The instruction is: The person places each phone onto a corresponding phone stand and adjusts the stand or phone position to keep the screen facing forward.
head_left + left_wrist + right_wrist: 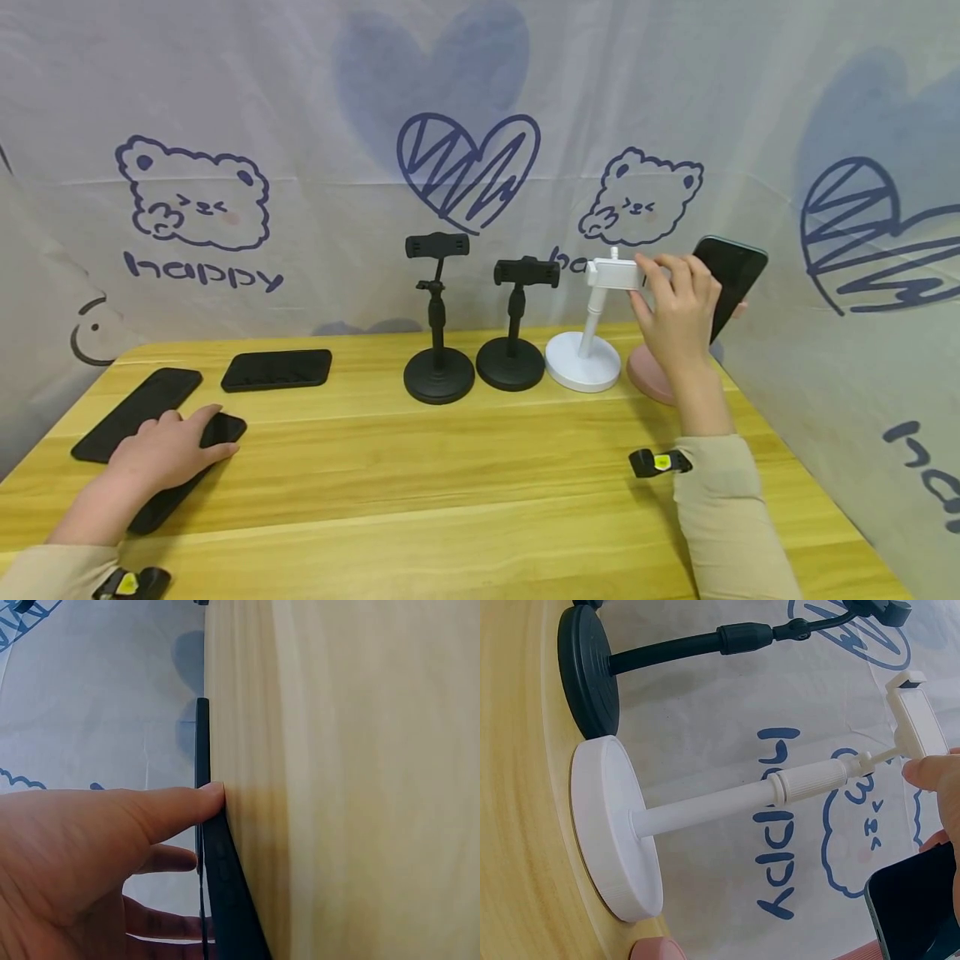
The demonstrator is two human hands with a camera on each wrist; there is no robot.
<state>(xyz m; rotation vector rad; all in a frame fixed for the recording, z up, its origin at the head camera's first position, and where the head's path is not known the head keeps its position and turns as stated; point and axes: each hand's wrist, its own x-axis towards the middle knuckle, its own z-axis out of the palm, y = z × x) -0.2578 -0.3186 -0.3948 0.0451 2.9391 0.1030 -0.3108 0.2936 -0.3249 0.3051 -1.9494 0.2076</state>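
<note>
My left hand (161, 450) lies across a black phone (168, 500) on the table, gripping it with the thumb along one long edge and the fingers at the other. In the left wrist view the thumb presses that edge of the phone (229, 885). At the right, my right hand (678, 308) pinches the end of the clamp (617, 274) on a white phone stand (583, 362). The stand is upright, and its clamp (919, 724) holds no phone. Close behind my right hand, a green-edged phone (735, 267) stands tilted over a pink stand (651, 377), which the hand partly hides.
Left of the white stand are two black phone stands (438, 379) (512, 367), one taller, with bare clamps. Another black phone (277, 369) lies near the back edge, and one more (138, 412) lies beside my left hand. A printed cloth (337, 167) hangs behind the wooden table (420, 500).
</note>
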